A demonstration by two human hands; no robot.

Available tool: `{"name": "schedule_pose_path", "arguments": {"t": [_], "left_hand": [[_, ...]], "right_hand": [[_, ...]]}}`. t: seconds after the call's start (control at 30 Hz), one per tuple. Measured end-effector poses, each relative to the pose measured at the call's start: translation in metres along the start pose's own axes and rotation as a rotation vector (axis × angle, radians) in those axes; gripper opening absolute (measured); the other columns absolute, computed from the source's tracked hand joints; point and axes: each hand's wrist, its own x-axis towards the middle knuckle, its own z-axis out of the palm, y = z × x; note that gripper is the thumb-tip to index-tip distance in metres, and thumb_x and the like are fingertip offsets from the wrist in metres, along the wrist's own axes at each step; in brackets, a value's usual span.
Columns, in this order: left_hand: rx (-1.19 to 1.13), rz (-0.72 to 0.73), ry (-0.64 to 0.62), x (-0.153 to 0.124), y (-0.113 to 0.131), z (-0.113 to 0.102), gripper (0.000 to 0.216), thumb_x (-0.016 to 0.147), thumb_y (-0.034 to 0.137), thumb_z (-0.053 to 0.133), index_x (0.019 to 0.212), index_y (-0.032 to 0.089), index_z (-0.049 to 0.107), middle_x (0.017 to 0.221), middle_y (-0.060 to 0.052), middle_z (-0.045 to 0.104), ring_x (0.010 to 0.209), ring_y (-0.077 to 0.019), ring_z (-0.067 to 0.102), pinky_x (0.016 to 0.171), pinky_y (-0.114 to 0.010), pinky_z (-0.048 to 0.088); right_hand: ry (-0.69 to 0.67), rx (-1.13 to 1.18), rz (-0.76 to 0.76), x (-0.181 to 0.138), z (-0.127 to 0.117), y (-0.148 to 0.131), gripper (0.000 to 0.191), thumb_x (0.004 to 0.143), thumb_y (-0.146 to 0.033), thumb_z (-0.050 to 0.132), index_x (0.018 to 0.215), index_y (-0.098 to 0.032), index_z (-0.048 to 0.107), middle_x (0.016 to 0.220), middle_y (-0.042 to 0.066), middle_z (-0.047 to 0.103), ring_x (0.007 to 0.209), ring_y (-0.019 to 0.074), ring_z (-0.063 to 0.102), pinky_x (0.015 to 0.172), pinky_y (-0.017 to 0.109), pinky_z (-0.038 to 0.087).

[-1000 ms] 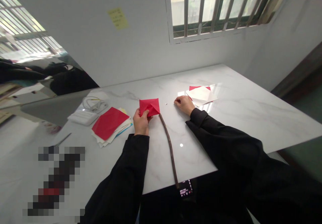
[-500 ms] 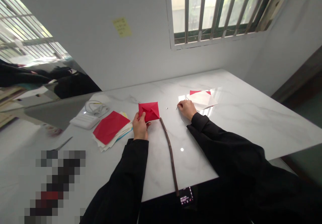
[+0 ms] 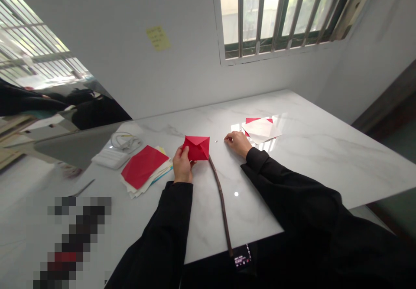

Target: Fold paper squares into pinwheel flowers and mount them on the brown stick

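Note:
My left hand (image 3: pixel 183 166) is closed on a red paper envelope (image 3: pixel 198 148), its thumb on the face and its folded flap turned up toward me. To the right, my right hand (image 3: pixel 238 143) rests low over the table, thumb and forefinger pinched at a tiny shiny bead-like piece (image 3: pixel 224 139). Another small shiny piece (image 3: pixel 216 141) lies on the tabletop between the two hands. A thin brown stick (image 3: pixel 221 198) runs from just below the envelope's right corner to the table's near edge.
Left of the envelope lies a stack of papers topped by a red sheet (image 3: pixel 145 166). Behind it are a white box-like item (image 3: pixel 111 158) and a coiled cable (image 3: pixel 126 141). White paper (image 3: pixel 262 129) over red paper lies at the right. A lit phone screen (image 3: pixel 242 256) shows below the near edge.
My right fingertips have moved slightly left onto the nearer shiny piece. My left hand has shifted the envelope a little right and tilted it, so its flap shows more clearly.

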Motion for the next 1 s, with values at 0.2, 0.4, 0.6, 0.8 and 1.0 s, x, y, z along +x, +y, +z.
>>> {"name": "schedule_pose_path", "arguments": {"t": [0.2,0.4,0.6,0.8,1.0], "left_hand": [[-0.016,-0.012,0.001,0.0,0.001,-0.001,0.027,0.078,0.03,0.07,0.103,0.021,0.068,0.083,0.0,0.068,0.06,-0.0107,0.059,0.046,-0.017,0.043],[-0.018,-0.02,-0.065,0.0,0.0,-0.001,0.034,0.069,0.026,0.071,0.102,0.023,0.067,0.085,0.001,0.068,0.066,-0.0124,0.061,0.048,-0.016,0.045],[-0.06,-0.001,-0.165,-0.004,0.001,-0.002,0.034,0.062,0.025,0.074,0.095,0.022,0.064,0.09,0.001,0.07,0.076,-0.0141,0.066,0.063,-0.022,0.054],[-0.074,0.016,-0.316,-0.011,0.003,0.002,0.044,0.063,0.024,0.08,0.103,0.02,0.064,0.09,-0.001,0.074,0.074,-0.0138,0.068,0.072,-0.026,0.056],[0.04,0.099,-0.3,-0.013,-0.004,0.005,0.059,0.064,0.027,0.087,0.118,0.018,0.064,0.092,-0.006,0.076,0.078,-0.0186,0.073,0.071,-0.028,0.06]], "right_hand": [[0.045,-0.027,0.018,-0.004,-0.002,-0.001,0.028,0.101,-0.019,0.057,0.116,-0.014,0.081,0.109,0.013,0.076,0.101,0.0234,0.07,0.096,0.031,0.049],[0.034,-0.097,0.016,-0.006,0.002,-0.005,0.034,0.104,-0.02,0.052,0.119,-0.018,0.082,0.114,0.015,0.075,0.107,0.0272,0.069,0.093,0.034,0.05],[0.042,-0.007,-0.057,-0.005,0.002,-0.011,0.034,0.104,-0.016,0.053,0.123,-0.019,0.08,0.112,0.012,0.074,0.103,0.0248,0.07,0.095,0.034,0.05],[0.285,0.38,-0.251,-0.016,-0.021,-0.015,0.045,0.098,-0.042,0.073,0.137,-0.018,0.066,0.115,0.009,0.071,0.088,0.0182,0.066,0.083,0.032,0.055],[0.418,0.514,-0.371,-0.049,-0.034,-0.034,0.035,0.093,-0.047,0.076,0.115,-0.022,0.066,0.133,0.014,0.063,0.114,0.0264,0.065,0.09,0.041,0.06]]}}
